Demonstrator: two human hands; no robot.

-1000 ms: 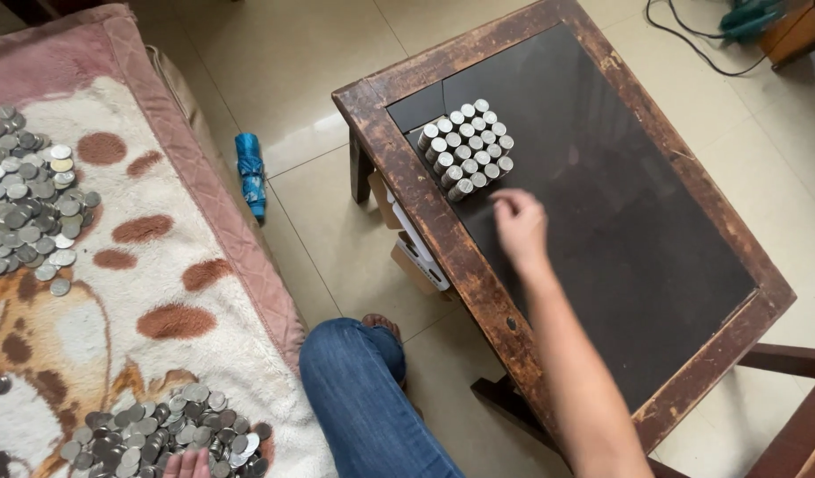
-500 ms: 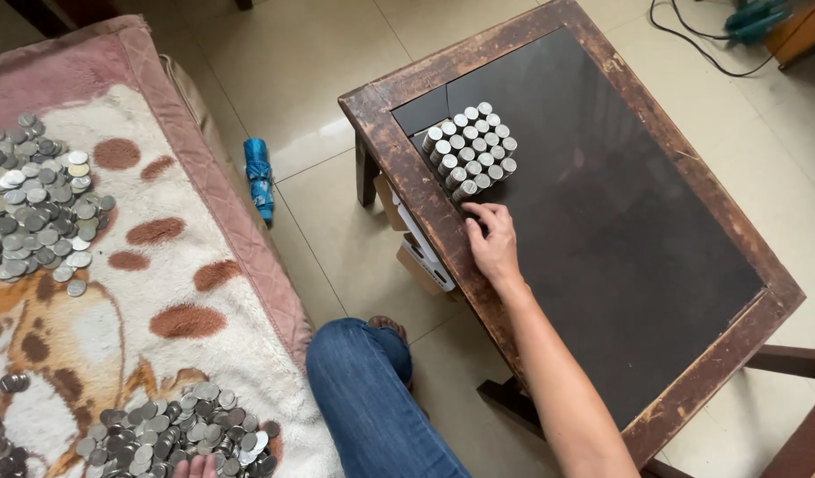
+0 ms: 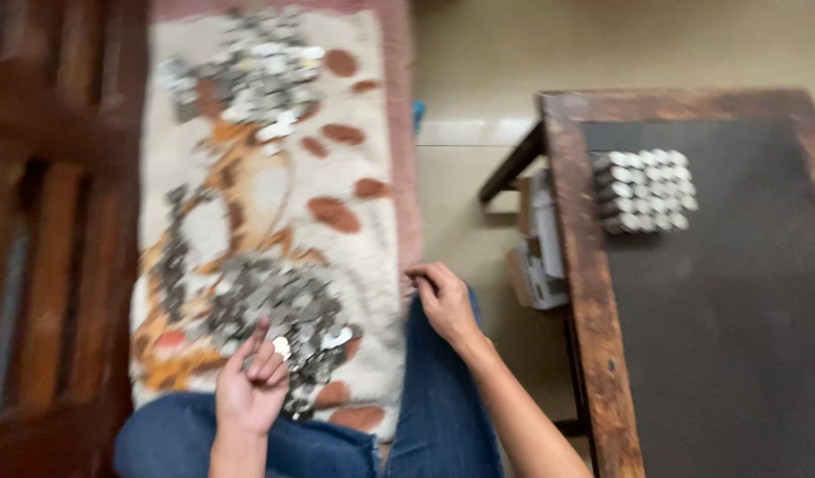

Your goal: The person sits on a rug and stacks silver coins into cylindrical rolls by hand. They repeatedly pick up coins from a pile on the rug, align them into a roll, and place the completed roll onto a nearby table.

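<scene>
My left hand [image 3: 253, 381] lies palm up at the near edge of a heap of silver coins [image 3: 275, 310] on a cream blanket with brown spots [image 3: 275, 195]; its fingers are curled and a coin seems to rest at the fingertips. My right hand [image 3: 443, 296] hovers over my blue-jeaned knee [image 3: 434, 416], by the blanket's right edge, fingers bent with nothing clearly in them. A second coin heap [image 3: 248, 71] lies at the blanket's far end. A block of neatly stacked coins [image 3: 646, 190] stands on the dark wooden table [image 3: 584, 292] to the right. The view is blurred.
A wooden bench frame [image 3: 45, 265] runs along the left. Pale boxes [image 3: 536, 257] sit under the table's left edge on the tiled floor [image 3: 478, 177]. A small blue object [image 3: 418, 115] shows beside the blanket.
My right hand has left the table and come back to my knee near the blanket. The view has swung left, and my left hand has risen from the coin heap.
</scene>
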